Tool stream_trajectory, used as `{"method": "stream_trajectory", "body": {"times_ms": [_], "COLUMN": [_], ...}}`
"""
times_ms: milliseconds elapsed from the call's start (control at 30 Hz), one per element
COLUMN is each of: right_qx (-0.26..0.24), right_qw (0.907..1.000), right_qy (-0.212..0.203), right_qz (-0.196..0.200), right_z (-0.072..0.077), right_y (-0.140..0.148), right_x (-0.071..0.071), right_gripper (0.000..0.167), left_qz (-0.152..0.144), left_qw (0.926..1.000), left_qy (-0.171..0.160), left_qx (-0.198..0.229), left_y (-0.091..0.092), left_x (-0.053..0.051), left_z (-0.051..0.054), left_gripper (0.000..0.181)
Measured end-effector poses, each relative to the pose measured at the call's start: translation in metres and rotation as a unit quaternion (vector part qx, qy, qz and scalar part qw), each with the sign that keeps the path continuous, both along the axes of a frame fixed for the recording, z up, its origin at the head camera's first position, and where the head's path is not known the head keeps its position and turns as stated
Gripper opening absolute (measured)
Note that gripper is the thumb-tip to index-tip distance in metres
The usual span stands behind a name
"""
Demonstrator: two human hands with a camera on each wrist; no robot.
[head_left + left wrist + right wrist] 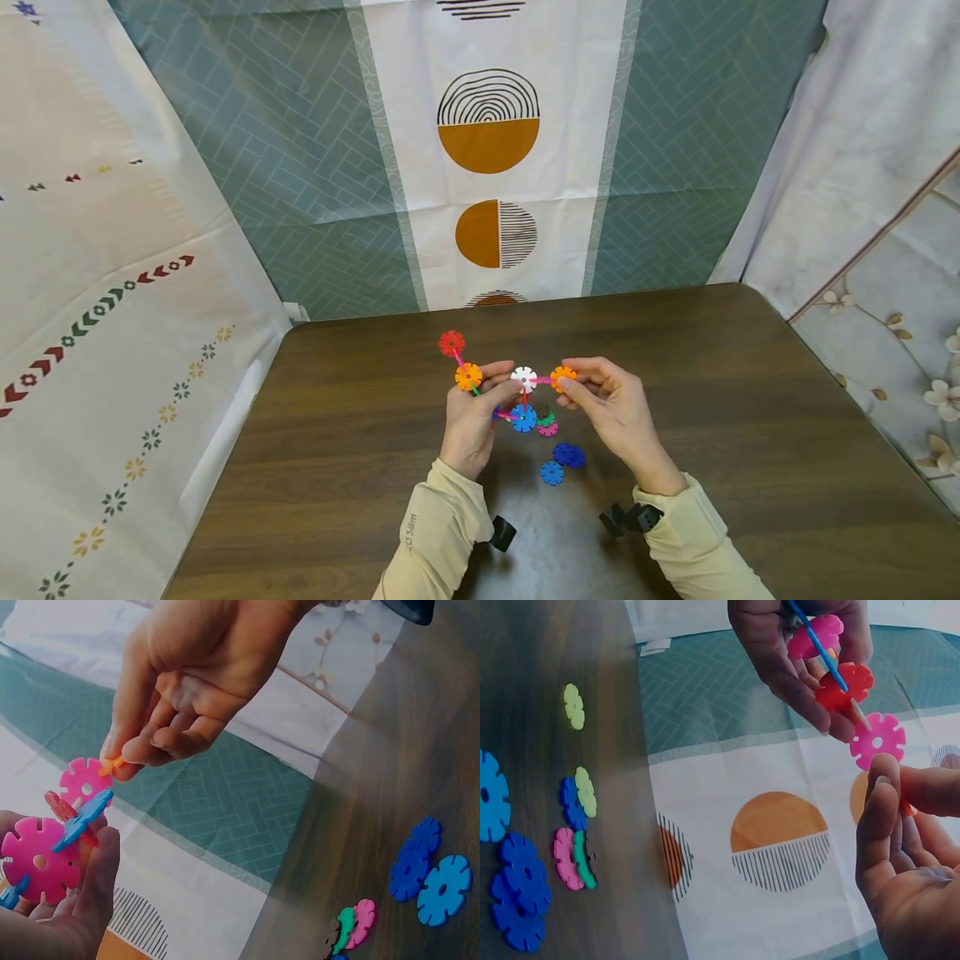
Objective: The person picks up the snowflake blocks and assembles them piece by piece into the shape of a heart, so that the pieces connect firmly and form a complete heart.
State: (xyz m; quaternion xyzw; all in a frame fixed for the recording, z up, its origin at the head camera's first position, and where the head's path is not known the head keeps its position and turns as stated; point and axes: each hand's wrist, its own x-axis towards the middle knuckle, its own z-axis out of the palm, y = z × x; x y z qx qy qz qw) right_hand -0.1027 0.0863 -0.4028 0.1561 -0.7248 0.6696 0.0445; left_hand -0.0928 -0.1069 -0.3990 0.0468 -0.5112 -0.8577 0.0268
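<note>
While the left hand (471, 423) grips a chain of notched plastic discs (523, 419) above the wood-grain table (337, 467), the right hand (617, 410) pinches an orange disc (562, 374) at the chain's right end between thumb and fingers. Next to that piece a pink disc (544, 380) stands edge-on, with a white disc (525, 378) just left of it. A red disc (452, 342) forms the chain's far left end. Lying on the table between the wrists are two overlapping dark-blue discs (572, 456) and a nearer sky-blue disc (552, 473); green and pink discs (569, 859) lie farther off.
</note>
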Motion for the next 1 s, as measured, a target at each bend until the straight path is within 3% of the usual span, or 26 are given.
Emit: {"method": "stream_trajectory", "body": {"times_ms": [333, 633, 867, 933, 1000], "right_qx": [-0.009, -0.009, 0.052, 0.08, 0.116], "right_qw": [0.9999, 0.9997, 0.9972, 0.9945, 0.9896], "right_qy": [-0.003, -0.009, -0.018, -0.035, -0.055], "right_qz": [0.006, 0.02, 0.051, 0.057, 0.065], "right_z": [0.001, 0.0, -0.006, -0.001, -0.005], "right_y": [-0.003, -0.004, 0.001, 0.002, 0.006], "right_x": [-0.001, -0.003, -0.008, -0.006, -0.008], "right_gripper": [0.026, 0.026, 0.034, 0.034, 0.035], "left_qz": [0.003, 0.003, 0.009, 0.016, 0.022], "left_qw": [0.9997, 0.9984, 0.9991, 0.9991, 0.999], "left_qy": [-0.006, -0.012, -0.021, -0.027, -0.031], "left_qx": [-0.025, -0.056, -0.037, -0.029, -0.023], "left_y": [-0.002, -0.004, -0.004, -0.005, -0.006], "left_x": [0.001, 0.001, 0.001, 0.0, 0.0], "left_z": [-0.001, 0.001, 0.0, -0.001, -0.001], "left_gripper": [0.023, 0.027, 0.022, 0.019, 0.018]}}
